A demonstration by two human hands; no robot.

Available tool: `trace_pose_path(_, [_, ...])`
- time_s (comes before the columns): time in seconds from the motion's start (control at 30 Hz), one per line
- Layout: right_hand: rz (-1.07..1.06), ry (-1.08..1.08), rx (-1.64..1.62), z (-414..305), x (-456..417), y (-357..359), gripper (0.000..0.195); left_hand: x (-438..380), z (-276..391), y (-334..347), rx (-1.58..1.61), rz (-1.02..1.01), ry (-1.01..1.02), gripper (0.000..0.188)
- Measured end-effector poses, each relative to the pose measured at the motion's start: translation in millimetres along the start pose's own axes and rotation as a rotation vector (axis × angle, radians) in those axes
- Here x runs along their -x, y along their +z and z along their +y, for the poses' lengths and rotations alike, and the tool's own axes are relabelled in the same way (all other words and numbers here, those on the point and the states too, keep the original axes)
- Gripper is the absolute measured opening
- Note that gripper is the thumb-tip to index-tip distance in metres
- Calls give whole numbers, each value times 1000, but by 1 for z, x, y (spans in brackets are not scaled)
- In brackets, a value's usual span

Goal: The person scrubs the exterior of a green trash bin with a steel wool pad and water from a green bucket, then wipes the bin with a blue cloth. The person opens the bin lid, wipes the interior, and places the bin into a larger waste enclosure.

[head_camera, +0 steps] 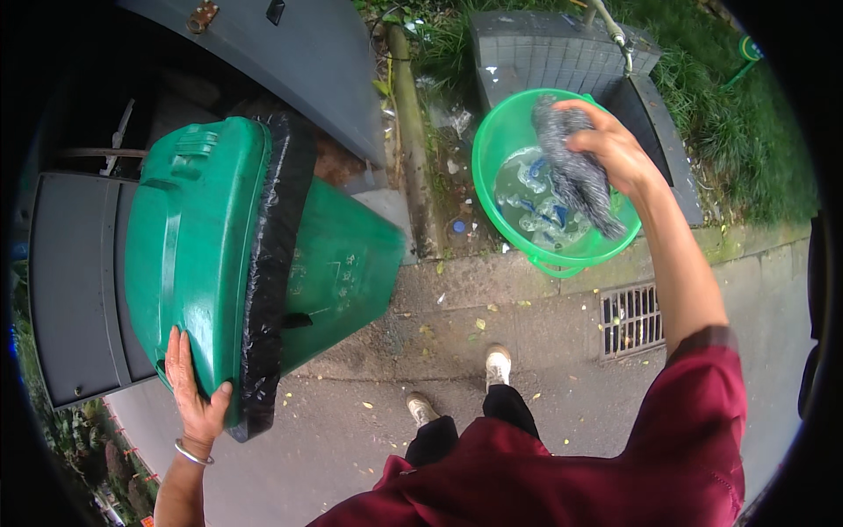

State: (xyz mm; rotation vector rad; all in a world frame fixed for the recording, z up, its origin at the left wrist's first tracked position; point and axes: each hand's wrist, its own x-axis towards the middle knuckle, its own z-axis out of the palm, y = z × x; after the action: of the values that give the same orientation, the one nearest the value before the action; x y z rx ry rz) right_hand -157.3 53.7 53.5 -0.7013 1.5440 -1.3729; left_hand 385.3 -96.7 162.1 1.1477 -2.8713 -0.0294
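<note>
My left hand (194, 392) lies on the lid of a green wheeled bin (191, 263), its fingers spread on the plastic near the lower corner and the thumb at the rim. A black bin liner (273, 283) is folded over the bin's edge beneath the closed lid. On the right, my right hand (609, 145) grips a grey mottled cloth (573, 165), which hangs bunched over a bright green bucket (487, 191). Soapy-looking water (517, 188) with foam and blue pieces stands in the bucket. The bucket's handle hangs down at its near side.
A grey tiled basin (540, 59) with a tap (619, 39) stands behind the bucket. Dark grey panels (316, 59) flank the bin. A concrete kerb (474, 283), a metal drain grate (632, 321), a blue bottle cap (459, 226), grass and fallen leaves are around.
</note>
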Motion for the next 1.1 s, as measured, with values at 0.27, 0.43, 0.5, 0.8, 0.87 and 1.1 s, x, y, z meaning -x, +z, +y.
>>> trace_pose_path(0.27, [-593,239,1230,140,-95,43,54,4,-8,5,-2,-29,-49,86])
trace_pose_path(0.43, [-802,318,1790,204,-116,22,48,-1,-7,5,-12,-39,-50,86])
trace_pose_path(0.5, [-683,315,1660,201,-118,18,42,-4,-8,5,10,-21,-57,86])
trace_pose_path(0.8, [-231,128,1095,44,-70,1,51,-1,-5,7,25,-16,-29,81])
trace_pose_path(0.87, [-262,94,692,21,-61,-21,42,-2,-7,8,13,-11,-4,80])
trace_pose_path(1.1, [85,17,437,-29,-14,-46,43,-1,-3,3,9,14,15,77])
